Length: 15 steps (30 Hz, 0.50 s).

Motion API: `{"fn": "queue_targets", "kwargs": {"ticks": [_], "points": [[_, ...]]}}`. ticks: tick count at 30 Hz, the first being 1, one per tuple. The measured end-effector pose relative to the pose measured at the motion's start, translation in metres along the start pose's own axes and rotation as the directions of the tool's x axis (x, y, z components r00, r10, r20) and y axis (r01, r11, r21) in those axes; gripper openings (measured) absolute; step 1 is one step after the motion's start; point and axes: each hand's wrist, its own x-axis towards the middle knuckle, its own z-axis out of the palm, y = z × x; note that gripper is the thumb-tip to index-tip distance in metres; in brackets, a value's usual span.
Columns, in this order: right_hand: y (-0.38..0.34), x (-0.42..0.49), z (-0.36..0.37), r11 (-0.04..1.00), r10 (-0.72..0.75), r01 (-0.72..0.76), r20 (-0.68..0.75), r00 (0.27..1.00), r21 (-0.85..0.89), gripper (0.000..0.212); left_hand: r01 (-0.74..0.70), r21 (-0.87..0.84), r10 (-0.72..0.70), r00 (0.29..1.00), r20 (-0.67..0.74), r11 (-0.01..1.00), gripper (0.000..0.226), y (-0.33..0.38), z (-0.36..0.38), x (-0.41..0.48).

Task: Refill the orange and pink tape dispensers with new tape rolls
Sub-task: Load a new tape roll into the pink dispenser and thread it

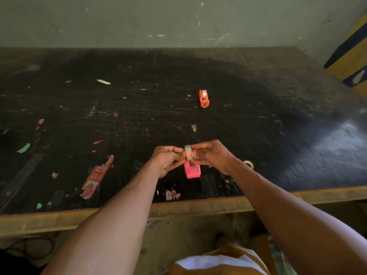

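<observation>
A small clear tape roll (pixel 188 152) is pinched upright between my left hand (pixel 167 160) and my right hand (pixel 213 155), fingertips on both of its sides. Just below the roll, the pink tape dispenser (pixel 192 171) sits on the black table (pixel 139 116), partly hidden behind my fingers. The orange tape dispenser (pixel 204 98) stands farther back, right of centre, with a clear roll seated in it.
A used tape core (pixel 248 163) lies on the table just right of my right wrist. Torn red and white sticker scraps (pixel 95 177) and bits of tape are stuck to the scratched surface. The table's wooden front edge (pixel 198 207) runs below my forearms.
</observation>
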Motion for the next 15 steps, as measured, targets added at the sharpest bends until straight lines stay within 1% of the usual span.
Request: {"fn": "queue_targets", "kwargs": {"ticks": [2, 5, 7, 10, 15], "points": [[0.0, 0.004, -0.002, 1.0, 0.007, -0.007, -0.001, 1.0, -0.005, 0.033, 0.007, -0.012, -0.007, 1.0, -0.01, 1.0, 0.017, -0.001, 0.002, 0.003], [-0.001, 0.015, -0.004, 0.999, 0.025, -0.025, -0.025, 0.999, -0.027, 0.031, -0.016, -0.01, 0.015, 0.997, -0.07, 1.0, 0.017, 0.001, 0.01, 0.009], [-0.001, 0.022, -0.008, 0.998, 0.037, -0.039, -0.041, 0.998, -0.051, 0.028, -0.028, 0.005, 0.028, 0.993, -0.111, 1.0, 0.018, 0.001, 0.016, 0.013], [0.003, 0.032, -0.012, 0.998, 0.042, -0.044, -0.042, 0.998, -0.048, 0.022, -0.025, -0.001, 0.024, 0.99, -0.138, 1.0, 0.02, 0.002, 0.02, 0.018], [0.013, 0.043, -0.014, 0.992, 0.059, -0.067, -0.072, 0.996, -0.105, 0.017, -0.014, 0.056, 0.027, 0.973, -0.229, 0.998, 0.019, -0.004, 0.03, 0.027]]}}
